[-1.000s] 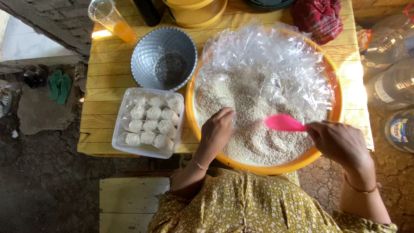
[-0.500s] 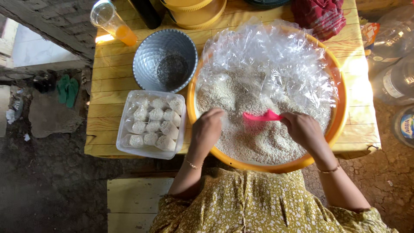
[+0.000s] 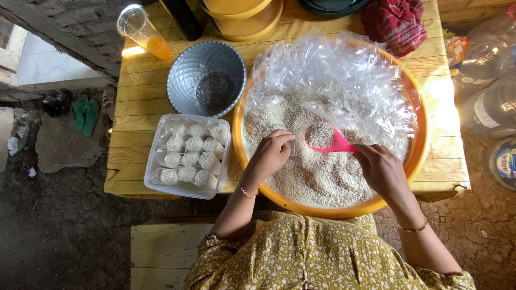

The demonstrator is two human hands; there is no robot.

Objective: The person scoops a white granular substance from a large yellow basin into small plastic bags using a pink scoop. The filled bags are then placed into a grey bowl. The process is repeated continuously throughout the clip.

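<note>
Green sandals (image 3: 85, 113) on the dirt floor, far left, well clear of the work. Yellow plank table (image 3: 137, 86): tumbler (image 3: 144, 31) with orange drink at the back corner, grey bowl (image 3: 207, 78) near it, clear tub (image 3: 187, 156) of small filled white packets at the front edge.

Orange basin (image 3: 422, 134) holds pale grain (image 3: 317, 174); loose clear bags (image 3: 344, 75) pile over its far half. Left hand (image 3: 273, 153), fingers curled, seems to pinch a small clear bag (image 3: 293, 146) just beside the scoop; the bag is barely visible. Right hand (image 3: 382, 169) grips the handle of the pink scoop (image 3: 325, 137), which sits level and full of grain, over the basin.

Judgement: to pour cleanly, keep the bag mouth wide and under the scoop's lip, tip slowly, and stay over the basin so spills fall back in.

In the way: the bag heap crowds the scoop's far side and could snag it. Red cloth (image 3: 395, 19) at the back right; large plastic bottles (image 3: 489, 102) on the ground, right.
</note>
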